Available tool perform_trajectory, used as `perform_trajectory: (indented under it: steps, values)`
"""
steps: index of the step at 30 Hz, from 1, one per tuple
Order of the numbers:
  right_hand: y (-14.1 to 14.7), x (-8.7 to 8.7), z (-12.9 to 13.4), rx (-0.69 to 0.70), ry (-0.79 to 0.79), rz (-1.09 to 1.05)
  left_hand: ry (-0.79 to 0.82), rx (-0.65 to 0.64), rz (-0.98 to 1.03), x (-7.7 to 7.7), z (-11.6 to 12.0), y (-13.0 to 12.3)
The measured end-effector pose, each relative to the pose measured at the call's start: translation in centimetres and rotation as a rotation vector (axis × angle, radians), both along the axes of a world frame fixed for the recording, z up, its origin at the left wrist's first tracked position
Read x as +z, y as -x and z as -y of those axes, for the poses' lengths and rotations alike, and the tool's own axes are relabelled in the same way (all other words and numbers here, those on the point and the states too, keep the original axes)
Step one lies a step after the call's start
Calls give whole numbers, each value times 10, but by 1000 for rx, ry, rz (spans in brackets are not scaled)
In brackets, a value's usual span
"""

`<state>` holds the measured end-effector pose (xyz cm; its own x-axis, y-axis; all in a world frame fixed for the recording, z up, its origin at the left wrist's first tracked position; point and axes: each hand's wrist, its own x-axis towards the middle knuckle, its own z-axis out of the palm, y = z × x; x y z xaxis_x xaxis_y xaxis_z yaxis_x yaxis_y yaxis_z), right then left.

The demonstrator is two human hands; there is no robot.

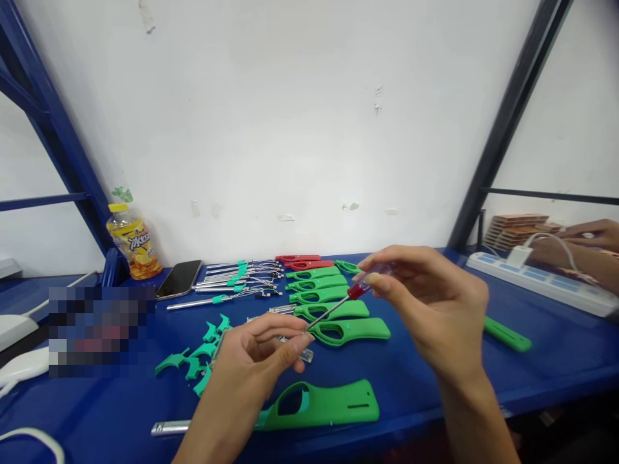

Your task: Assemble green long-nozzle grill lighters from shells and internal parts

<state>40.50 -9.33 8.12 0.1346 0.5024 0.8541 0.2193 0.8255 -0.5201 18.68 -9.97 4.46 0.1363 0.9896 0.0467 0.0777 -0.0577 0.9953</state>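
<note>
My right hand (430,296) is closed on a screwdriver (356,290) with a red and clear handle, its shaft slanting down to the left. The shaft's tip meets the fingertips of my left hand (264,351), whose fingers are closed around a small clear part (305,354). Below the hands lies a green lighter (333,405) with a silver tube, partly behind my left forearm. Green handle shells (360,329) are lined up behind the hands. Teal trigger pieces (203,350) lie in a pile left of my left hand.
Silver tubes with wires (213,301), red shells (309,265) and a phone (180,280) lie at the back. A bottle (135,245) stands at the left. On the right are a power strip (546,283), stacked boxes (517,231) and another person's hands (594,241).
</note>
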Motion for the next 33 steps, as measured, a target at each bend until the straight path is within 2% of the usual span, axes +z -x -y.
perform_trajectory:
  steps: [4, 13, 18, 22, 26, 33]
  values:
    - [0, 0, -1, -4, -3, 18, -132, 37, -41, -3, -1, -1]
    - [-1, -4, 0, 58, 11, 72, -265, 184, -293, -8, 5, -4]
    - [-3, -3, 1, 66, 23, 134, -349, 165, -389, -15, 7, -5]
    - [-5, -1, 4, 79, 52, 234, -412, 103, -426, -17, 6, -7]
    - [-7, 0, 5, 113, 65, 298, -403, 52, -415, -17, 5, -9]
    - [-7, 0, 7, 141, 98, 302, -409, 72, -397, -16, 8, -13]
